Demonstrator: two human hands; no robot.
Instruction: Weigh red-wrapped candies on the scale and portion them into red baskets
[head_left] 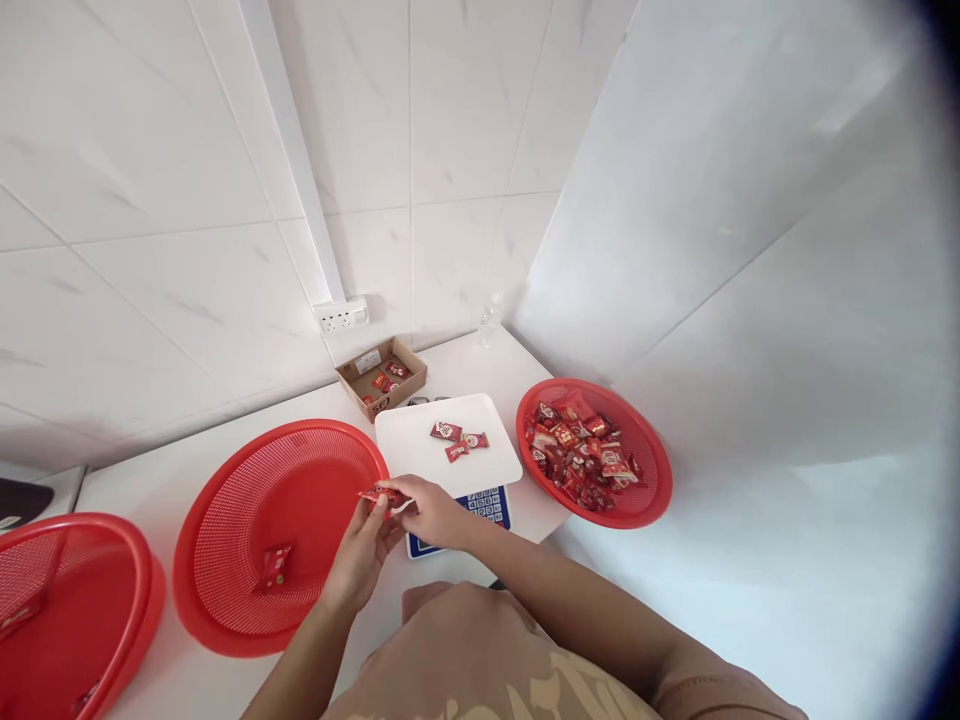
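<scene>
My left hand [358, 560] and my right hand [431, 512] meet over the right rim of the middle red basket [225, 540]. Both pinch one small red candy wrapper [379, 495] between their fingertips. One red candy [274, 566] lies inside that basket. Just behind my hands stands a scale with a white platform [420, 450] and a blue keypad [491, 503]; three red candies [457, 440] lie on the platform.
A red basket [652, 470] at the right holds a heap of red candies [577, 450]. A small cardboard box [381, 376] with a few candies stands by the tiled wall. Another red basket [75, 600] sits at the far left. A wall socket [341, 315] is above the counter.
</scene>
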